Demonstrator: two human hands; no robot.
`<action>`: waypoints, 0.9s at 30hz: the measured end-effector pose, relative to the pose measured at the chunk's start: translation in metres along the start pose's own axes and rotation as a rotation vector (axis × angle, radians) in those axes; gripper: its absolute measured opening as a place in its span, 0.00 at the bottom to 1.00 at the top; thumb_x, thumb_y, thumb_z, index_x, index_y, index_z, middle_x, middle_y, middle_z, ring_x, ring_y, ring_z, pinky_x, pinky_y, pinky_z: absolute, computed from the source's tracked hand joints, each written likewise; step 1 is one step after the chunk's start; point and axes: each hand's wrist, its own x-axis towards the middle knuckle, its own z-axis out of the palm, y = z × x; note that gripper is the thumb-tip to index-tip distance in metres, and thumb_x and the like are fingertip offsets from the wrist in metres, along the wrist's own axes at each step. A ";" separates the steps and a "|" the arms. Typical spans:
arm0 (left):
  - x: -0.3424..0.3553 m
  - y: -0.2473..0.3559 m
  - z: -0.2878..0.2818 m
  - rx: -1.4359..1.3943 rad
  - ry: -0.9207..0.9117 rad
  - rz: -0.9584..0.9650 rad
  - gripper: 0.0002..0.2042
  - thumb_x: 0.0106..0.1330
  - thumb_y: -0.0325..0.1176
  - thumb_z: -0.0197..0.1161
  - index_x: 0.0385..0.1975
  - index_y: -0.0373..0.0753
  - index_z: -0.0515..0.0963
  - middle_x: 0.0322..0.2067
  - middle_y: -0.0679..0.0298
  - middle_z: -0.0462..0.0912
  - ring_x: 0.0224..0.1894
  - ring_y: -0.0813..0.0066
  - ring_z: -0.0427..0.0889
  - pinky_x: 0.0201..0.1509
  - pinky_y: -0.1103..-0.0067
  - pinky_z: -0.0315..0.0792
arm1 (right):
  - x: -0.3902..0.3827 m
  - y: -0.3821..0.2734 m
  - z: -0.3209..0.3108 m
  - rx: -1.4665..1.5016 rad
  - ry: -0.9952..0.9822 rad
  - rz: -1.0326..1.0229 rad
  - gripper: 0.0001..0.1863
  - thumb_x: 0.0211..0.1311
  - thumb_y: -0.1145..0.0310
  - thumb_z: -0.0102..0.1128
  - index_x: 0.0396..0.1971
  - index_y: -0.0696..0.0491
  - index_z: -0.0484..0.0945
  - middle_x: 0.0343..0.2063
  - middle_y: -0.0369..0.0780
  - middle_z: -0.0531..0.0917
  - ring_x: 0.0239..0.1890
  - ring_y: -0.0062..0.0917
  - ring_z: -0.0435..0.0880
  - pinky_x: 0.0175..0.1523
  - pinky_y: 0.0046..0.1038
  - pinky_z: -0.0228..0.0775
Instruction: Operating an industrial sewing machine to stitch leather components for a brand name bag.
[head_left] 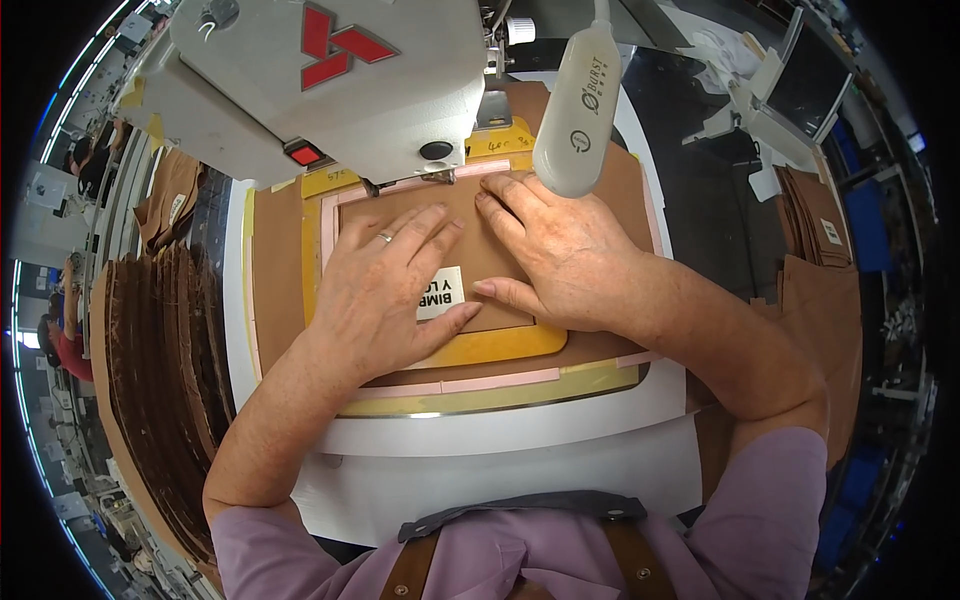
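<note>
My left hand (385,275) lies flat on a brown fabric panel (478,250), fingers stretched toward the machine and a ring on one finger. Its thumb rests by a white label (446,296) with dark print, which the hand partly covers. On the panel's right side my right hand (565,245) presses down with fingers spread, its thumb pointing at the label. Around the panel runs a yellow template frame (500,347) edged with pink strips, over a larger brown piece (280,240). The grey sewing machine head (370,115) stands just beyond my fingertips; its needle area is mostly hidden.
A white hand-sized lamp (578,120) hangs close above my right hand. Thick stacks of brown fabric (165,350) stand at the left. More brown pieces (815,330) hang at the right, below a screen (812,75). White table surface (520,470) lies before me.
</note>
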 end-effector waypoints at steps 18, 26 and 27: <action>0.002 -0.027 0.015 -0.184 -0.003 0.028 0.35 0.60 0.53 0.66 0.63 0.36 0.73 0.65 0.53 0.72 0.68 0.57 0.70 0.71 0.62 0.62 | 0.002 -0.011 0.007 0.135 0.252 -0.111 0.23 0.58 0.59 0.67 0.47 0.60 0.81 0.46 0.43 0.80 0.52 0.32 0.79 0.60 0.35 0.69; 0.002 -0.030 0.018 -0.225 0.035 0.035 0.35 0.56 0.51 0.67 0.62 0.37 0.74 0.64 0.54 0.73 0.68 0.56 0.69 0.70 0.61 0.60 | -0.014 -0.032 -0.009 0.188 0.140 -0.316 0.20 0.46 0.56 0.74 0.35 0.53 0.82 0.46 0.39 0.80 0.47 0.29 0.81 0.57 0.38 0.72; 0.002 -0.030 0.017 -0.218 0.037 0.038 0.34 0.57 0.51 0.67 0.62 0.38 0.74 0.64 0.54 0.73 0.68 0.55 0.69 0.71 0.61 0.60 | -0.015 -0.034 -0.010 0.212 0.120 -0.309 0.20 0.47 0.55 0.74 0.34 0.52 0.83 0.46 0.39 0.80 0.47 0.29 0.81 0.57 0.38 0.72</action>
